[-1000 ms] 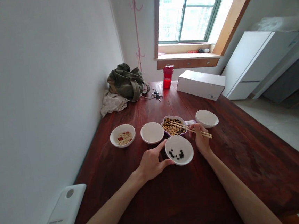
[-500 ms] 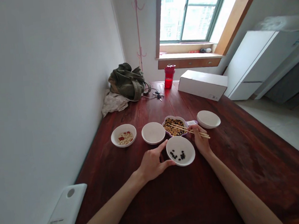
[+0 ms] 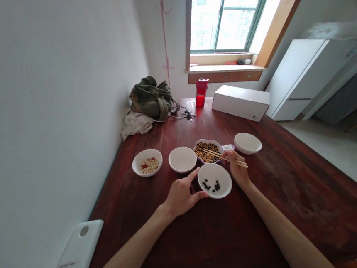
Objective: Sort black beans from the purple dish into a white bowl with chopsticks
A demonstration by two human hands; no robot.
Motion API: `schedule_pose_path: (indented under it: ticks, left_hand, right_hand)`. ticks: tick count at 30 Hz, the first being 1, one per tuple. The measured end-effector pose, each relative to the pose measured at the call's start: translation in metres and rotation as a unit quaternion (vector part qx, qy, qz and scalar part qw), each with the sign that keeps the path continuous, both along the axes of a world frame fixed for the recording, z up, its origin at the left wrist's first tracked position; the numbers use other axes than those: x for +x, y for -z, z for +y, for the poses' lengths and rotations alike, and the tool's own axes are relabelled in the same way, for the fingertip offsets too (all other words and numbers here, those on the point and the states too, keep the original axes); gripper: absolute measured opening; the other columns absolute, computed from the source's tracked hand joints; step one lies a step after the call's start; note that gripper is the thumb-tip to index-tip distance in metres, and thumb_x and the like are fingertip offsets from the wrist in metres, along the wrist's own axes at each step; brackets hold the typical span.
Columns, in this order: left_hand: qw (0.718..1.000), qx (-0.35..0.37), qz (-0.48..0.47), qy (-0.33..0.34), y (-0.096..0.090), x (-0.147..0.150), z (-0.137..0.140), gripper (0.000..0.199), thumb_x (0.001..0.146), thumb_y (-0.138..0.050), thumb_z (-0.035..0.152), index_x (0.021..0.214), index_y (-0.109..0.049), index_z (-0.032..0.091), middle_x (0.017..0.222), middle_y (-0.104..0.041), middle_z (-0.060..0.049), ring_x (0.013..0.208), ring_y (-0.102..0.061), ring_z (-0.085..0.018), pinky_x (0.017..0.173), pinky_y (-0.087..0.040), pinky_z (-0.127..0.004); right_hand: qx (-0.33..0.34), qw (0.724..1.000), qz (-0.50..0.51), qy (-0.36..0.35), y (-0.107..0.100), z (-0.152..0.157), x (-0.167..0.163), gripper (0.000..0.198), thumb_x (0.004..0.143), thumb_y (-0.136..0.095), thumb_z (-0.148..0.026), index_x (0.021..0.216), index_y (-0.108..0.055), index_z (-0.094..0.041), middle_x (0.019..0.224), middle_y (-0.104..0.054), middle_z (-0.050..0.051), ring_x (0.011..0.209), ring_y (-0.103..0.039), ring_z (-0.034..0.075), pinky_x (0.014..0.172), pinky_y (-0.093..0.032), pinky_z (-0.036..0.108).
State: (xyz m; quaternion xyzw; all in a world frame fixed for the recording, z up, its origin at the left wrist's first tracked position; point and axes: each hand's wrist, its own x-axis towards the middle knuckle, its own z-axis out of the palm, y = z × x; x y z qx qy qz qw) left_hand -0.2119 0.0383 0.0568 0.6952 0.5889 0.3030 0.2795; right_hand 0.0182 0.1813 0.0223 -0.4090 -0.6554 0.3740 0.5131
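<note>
My left hand [image 3: 183, 193] grips the left rim of a white bowl [image 3: 222, 172] between thumb and fingers. Several black beans [image 3: 216, 185] lie in that bowl. In my right hand [image 3: 238, 170] is a pair of chopsticks [image 3: 229, 158], closed in the fingers. Their tips reach into a purple-rimmed, flower-shaped dish [image 3: 220, 146] of mixed yellow and black beans [image 3: 205, 151]. Whether the tips pinch a bean is too small to tell. The dish stands just behind the held bowl, and a labelled tab [image 3: 228, 147] sticks out on its right.
Left of the dish are a white bowl [image 3: 182, 159] and a bowl [image 3: 137, 166] holding pale and red pieces. Another white bowl [image 3: 248, 143] stands right. Farther back are a green bag [image 3: 150, 99], keys [image 3: 189, 115], a red bottle [image 3: 201, 93] and a white box [image 3: 240, 102]. A wall borders the left.
My right hand and the chopsticks have shifted very slightly, with the tips still over the beans in the dish. My left hand keeps its hold on the bowl.
</note>
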Motion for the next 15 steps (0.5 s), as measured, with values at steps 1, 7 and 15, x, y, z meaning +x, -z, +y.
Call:
schedule_pose_path:
  ticks: [1, 7, 15]
  left_hand:
    - [1.000, 0.001, 0.001, 0.000, 0.0003, 0.0000, 0.0000, 0.094, 0.082, -0.073, 0.067, 0.157, -0.039, 0.022, 0.090, -0.077, -0.003, 0.068, -0.069, -0.019, 0.070, -0.051, -0.028]
    - [1.000, -0.002, 0.009, -0.001, 0.0003, 0.0000, 0.0006, 0.094, 0.082, -0.074, 0.066, 0.157, -0.039, 0.022, 0.088, -0.076, -0.002, 0.068, -0.070, -0.020, 0.070, -0.051, -0.028]
    - [1.000, 0.000, 0.006, 0.001, 0.0004, -0.0003, 0.0003, 0.092, 0.083, -0.073, 0.066, 0.157, -0.039, 0.023, 0.089, -0.077, -0.002, 0.068, -0.069, -0.020, 0.071, -0.051, -0.028]
  right_hand:
    - [0.007, 1.000, -0.003, -0.002, 0.0002, -0.0001, 0.0000, 0.045, 0.103, -0.045, -0.056, 0.085, -0.067, -0.021, 0.068, -0.059, 0.001, 0.061, -0.053, 0.016, 0.057, -0.041, 0.029]
    - [0.053, 0.998, -0.027, -0.016, 0.0026, 0.0010, 0.0005, 0.042, 0.104, -0.045, -0.053, 0.086, -0.066, -0.021, 0.072, -0.059, 0.001, 0.065, -0.054, 0.017, 0.062, -0.043, 0.030]
    - [0.082, 0.995, -0.046, -0.027, 0.0053, 0.0021, 0.0008, 0.037, 0.105, -0.045, -0.047, 0.088, -0.066, -0.022, 0.075, -0.062, 0.002, 0.067, -0.056, 0.018, 0.064, -0.044, 0.032]
